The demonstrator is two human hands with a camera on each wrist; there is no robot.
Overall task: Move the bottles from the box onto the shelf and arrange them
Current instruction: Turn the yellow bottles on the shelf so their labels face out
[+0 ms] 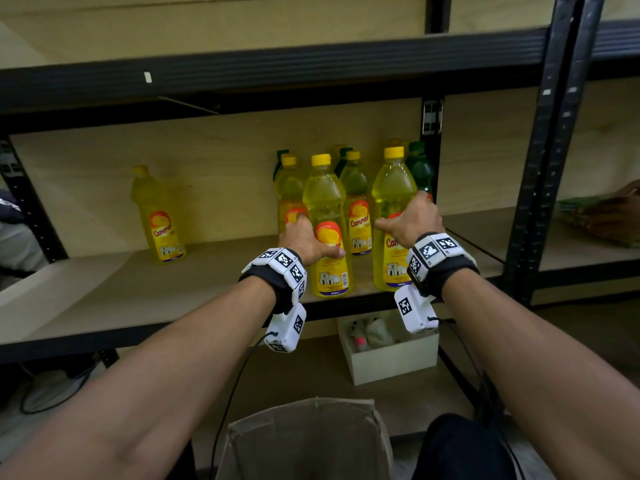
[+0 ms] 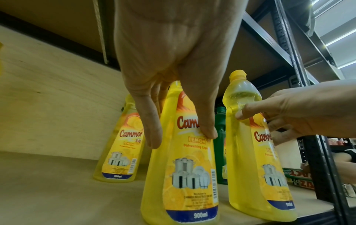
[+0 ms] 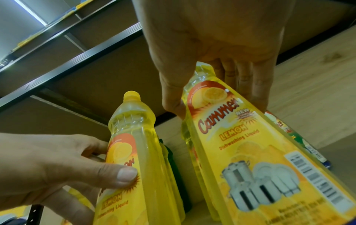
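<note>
On shelf (image 1: 104,289), front edge: left hand (image 1: 304,237) clamps left yellow bottle (image 1: 329,216); right hand (image 1: 412,220) clamps right yellow bottle (image 1: 393,188); both upright.

Both bare arms reach forward, each hand closed round something.

The left hand (image 1: 304,237) has its thumb across the front and fingers (image 2: 154,134) wrapped behind; the right hand (image 1: 412,220) grips likewise, thumb on the near side. Black wristbands with white marker blocks (image 1: 284,265) circle both wrists.
</note>
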